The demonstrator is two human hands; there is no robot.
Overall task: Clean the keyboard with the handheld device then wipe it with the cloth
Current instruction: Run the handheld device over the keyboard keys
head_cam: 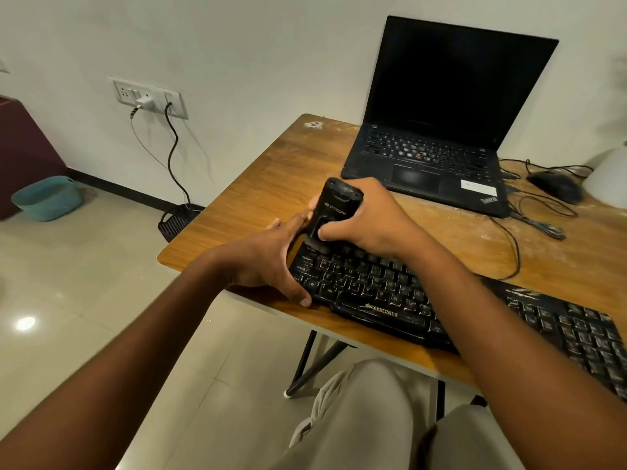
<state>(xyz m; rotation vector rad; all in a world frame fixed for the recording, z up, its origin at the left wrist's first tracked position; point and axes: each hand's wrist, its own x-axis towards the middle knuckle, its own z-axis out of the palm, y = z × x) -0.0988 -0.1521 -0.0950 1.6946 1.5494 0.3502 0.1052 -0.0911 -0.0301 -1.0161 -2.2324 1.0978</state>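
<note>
Knees (373, 418) below; laptop (437, 130) and mouse (556, 186) stand behind the keyboard (390, 286).

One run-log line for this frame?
phase: vacuuming | right hand: holds black handheld cleaner | left hand: steadies black keyboard | cloth: unseen

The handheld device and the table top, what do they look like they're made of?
Handheld device: probably hard plastic, black and semi-matte, with printed white lettering and soft highlights on its rounded top.
Table top: wood or a wood-look laminate, judging by the brown streaked grain and slight sheen; which one is unclear. It looks scuffed and dusty.
</note>
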